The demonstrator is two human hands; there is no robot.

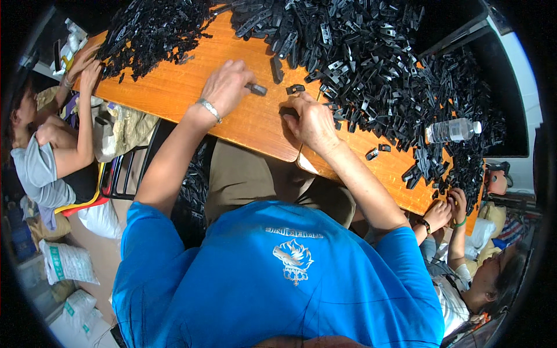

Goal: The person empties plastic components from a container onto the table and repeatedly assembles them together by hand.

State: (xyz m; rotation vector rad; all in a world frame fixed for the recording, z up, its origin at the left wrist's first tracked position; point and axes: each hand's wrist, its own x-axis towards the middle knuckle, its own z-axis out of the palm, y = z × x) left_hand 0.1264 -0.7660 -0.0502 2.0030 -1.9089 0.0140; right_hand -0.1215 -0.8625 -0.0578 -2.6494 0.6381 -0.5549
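My left hand [226, 90] is over the orange wooden table [191, 87], its fingers closed on a small black plastic clip [257, 89] that sticks out past the fingertips. To its right, my right hand [314, 123] hovers low at the tabletop with bent fingers, thumb and index finger apart. Just beyond those fingertips lies a short black clip piece [295, 89]. A dark patch under the right fingers could be shadow or another part; I cannot tell. Between the hands and farther off rests a longer black clip [277, 69].
A big heap of black clips [360, 64] covers the far right, and a pile of smaller black parts [154, 40] the far left. A clear plastic bottle [454, 130] lies on the right heap. Co-workers' hands [87, 72] are at the left end and others' hands [445, 211] at the right.
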